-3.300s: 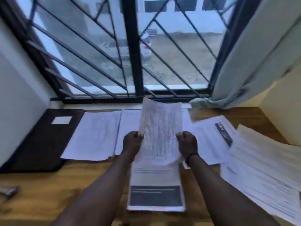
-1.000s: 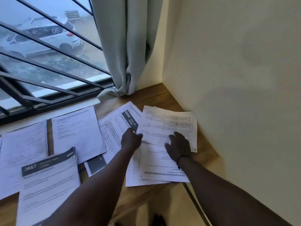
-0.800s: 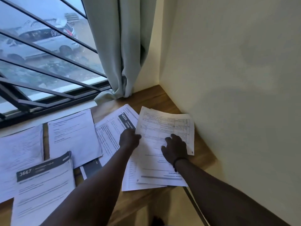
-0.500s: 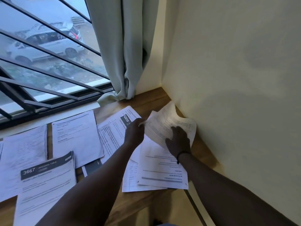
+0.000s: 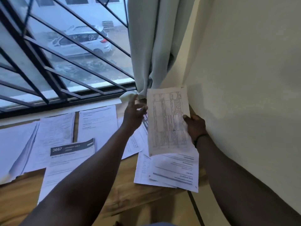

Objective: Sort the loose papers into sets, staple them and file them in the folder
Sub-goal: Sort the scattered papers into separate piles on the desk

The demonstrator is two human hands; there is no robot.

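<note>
Wooden desk (image 5: pixel 123 199) in a window corner, papers spread across it. Right hand (image 5: pixel 194 126) grips a lifted table-printed sheet (image 5: pixel 168 121) by its right edge above the corner pile (image 5: pixel 171 173); left hand (image 5: pixel 134 115) hovers beside it, fingers relaxed, holding nothing. Sorting step, apparently: next, match it to a set, perhaps near the 3667 packet (image 5: pixel 68 160).

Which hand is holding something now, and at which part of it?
The right hand holds a printed sheet by its right edge, lifted above the table. The left hand holds nothing.

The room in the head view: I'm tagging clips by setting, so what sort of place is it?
Probably a home or small office: a wooden desk in a corner, under a barred window with a curtain, spread with printed papers.
</note>
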